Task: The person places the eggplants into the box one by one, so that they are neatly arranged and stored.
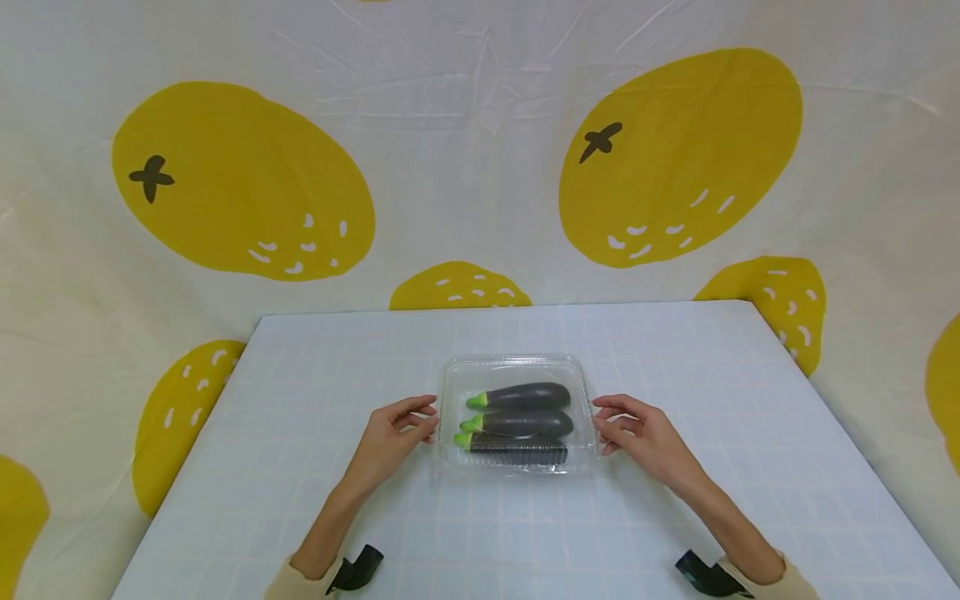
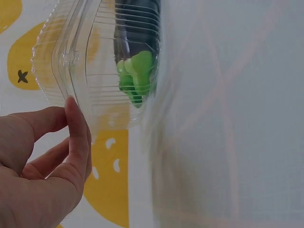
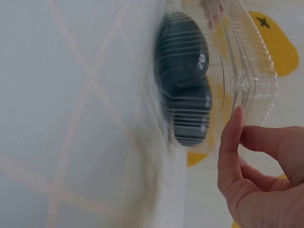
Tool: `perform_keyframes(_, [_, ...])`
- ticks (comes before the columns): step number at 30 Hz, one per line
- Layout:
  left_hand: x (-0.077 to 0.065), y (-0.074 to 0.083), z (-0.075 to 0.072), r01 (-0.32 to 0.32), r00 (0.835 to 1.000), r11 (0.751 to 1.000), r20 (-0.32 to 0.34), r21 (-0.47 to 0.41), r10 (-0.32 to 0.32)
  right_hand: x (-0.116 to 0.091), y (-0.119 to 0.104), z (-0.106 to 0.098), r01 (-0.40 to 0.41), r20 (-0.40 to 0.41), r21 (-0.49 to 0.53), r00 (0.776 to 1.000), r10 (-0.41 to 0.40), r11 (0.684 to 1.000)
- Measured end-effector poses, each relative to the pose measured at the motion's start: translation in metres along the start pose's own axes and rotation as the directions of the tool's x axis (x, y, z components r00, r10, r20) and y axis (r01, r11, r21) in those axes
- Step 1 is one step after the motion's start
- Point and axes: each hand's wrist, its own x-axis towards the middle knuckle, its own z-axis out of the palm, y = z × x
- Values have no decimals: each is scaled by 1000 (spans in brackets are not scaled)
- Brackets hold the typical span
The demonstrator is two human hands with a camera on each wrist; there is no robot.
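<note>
A clear plastic clamshell box [image 1: 510, 361] sits near the middle of the table, its lid over the base. Inside lie three dark eggplants with green caps: a back one [image 1: 531, 396], a middle one [image 1: 528, 423] and a front one [image 1: 521, 453] seen through the ribbed wall. The green caps point left. At the box's left side, my left hand [image 1: 390, 442] pinches the rim between thumb and fingertips; the left wrist view shows the rim [image 2: 71, 57] right at them. Opposite it, my right hand [image 1: 648, 442] pinches the right rim [image 3: 243, 80] the same way.
The table wears a pale blue checked cloth [image 1: 337, 358]. Behind its far edge hangs a white curtain [image 1: 465, 167] printed with large yellow fruit. Dark wrist mounts show at the left sleeve [image 1: 300, 583] and the right sleeve [image 1: 780, 583].
</note>
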Motion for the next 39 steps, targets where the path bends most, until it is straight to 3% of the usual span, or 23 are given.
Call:
perform_keyframes(9, [-5, -4, 0, 36, 999, 999, -2, 26, -36, -5, 4, 0, -24, -8, -52, 1000, 24, 998])
perform_keyframes(21, [-16, -8, -8, 64, 983, 996, 170, 57, -73, -17, 11, -7, -57, 168, 23, 984, 52, 998])
perform_keyframes(25, [-18, -11, -11, 72, 964, 996, 252, 43, -81, -20, 13, -10, -69, 238, 66, 970, 51, 995])
perform_keyframes(31, [-20, -14, -14, 85, 923, 996, 376, 2, -79, -23, 16, -13, -63, 320, 137, 947, 16, 989])
perform_keyframes(39, [-19, -17, -11, 48, 876, 999, 482, -16, -34, -18, 19, -12, -96, 411, 122, 911, 37, 988])
